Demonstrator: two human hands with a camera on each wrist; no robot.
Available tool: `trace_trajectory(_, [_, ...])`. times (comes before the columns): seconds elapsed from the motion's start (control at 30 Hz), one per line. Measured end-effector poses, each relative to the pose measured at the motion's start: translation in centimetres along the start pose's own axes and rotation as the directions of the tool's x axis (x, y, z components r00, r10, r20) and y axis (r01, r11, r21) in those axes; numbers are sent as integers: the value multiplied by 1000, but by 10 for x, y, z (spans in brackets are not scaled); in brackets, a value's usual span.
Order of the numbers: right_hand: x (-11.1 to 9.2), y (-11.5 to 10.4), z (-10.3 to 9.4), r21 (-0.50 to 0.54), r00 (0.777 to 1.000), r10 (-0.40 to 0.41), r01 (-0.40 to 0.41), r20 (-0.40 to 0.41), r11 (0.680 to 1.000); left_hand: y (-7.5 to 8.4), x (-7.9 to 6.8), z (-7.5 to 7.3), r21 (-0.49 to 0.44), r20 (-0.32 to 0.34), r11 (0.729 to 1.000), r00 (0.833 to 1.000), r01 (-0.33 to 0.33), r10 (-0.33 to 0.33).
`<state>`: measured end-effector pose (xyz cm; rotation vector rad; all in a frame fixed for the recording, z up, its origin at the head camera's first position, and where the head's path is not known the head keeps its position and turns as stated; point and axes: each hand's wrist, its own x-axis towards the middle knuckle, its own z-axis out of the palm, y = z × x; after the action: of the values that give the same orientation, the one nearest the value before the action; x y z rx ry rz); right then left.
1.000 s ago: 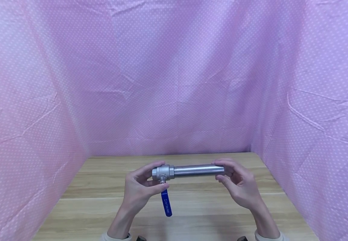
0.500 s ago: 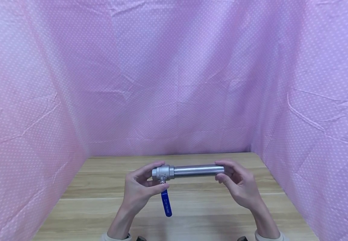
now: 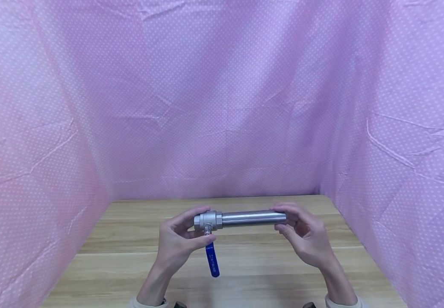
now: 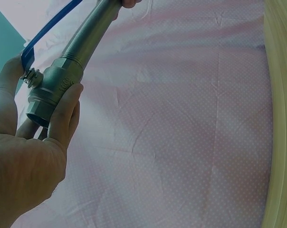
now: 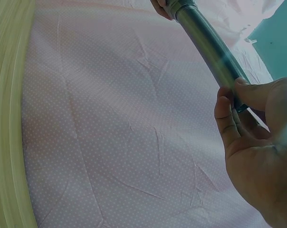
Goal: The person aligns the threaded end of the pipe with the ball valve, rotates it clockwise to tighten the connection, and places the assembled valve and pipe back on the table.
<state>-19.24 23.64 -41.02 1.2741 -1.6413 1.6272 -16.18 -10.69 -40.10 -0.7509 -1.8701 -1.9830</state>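
Note:
My left hand [image 3: 176, 239] grips a silver ball valve [image 3: 208, 220], thumb at the base of its blue lever handle [image 3: 212, 261]. The handle points down toward me in the head view. A shiny metal pipe [image 3: 250, 217] joins the valve's right end, with a few threads showing at the joint in the left wrist view. At the pipe's far right end, my right hand [image 3: 309, 235] pinches it between thumb and fingers. Valve and pipe lie level, held above the wooden table. The left wrist view shows the valve's open outer end [image 4: 38, 117] near my palm.
A light wood table [image 3: 129, 265] lies beneath the hands. Pink dotted cloth [image 3: 222, 107] hangs behind it and along both sides. Two small dark objects [image 3: 180, 304] poke in at the bottom edge of the head view.
My right fingers shift slightly around the pipe's end, and the pipe's highlights change a little as if it turns. The left hand and the valve stay in place.

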Motion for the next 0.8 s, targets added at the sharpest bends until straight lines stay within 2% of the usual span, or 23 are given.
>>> trace_trajectory(0.47, [-1, 0, -1, -41, 1000, 17, -17, 4, 999, 0, 0, 0, 17, -7, 1000, 1000, 6, -6])
trace_trajectory(0.8, [1, 3, 0, 49, 1000, -30, 29, 6, 998, 1, 0, 0, 14, -14, 1000, 1000, 22, -22])
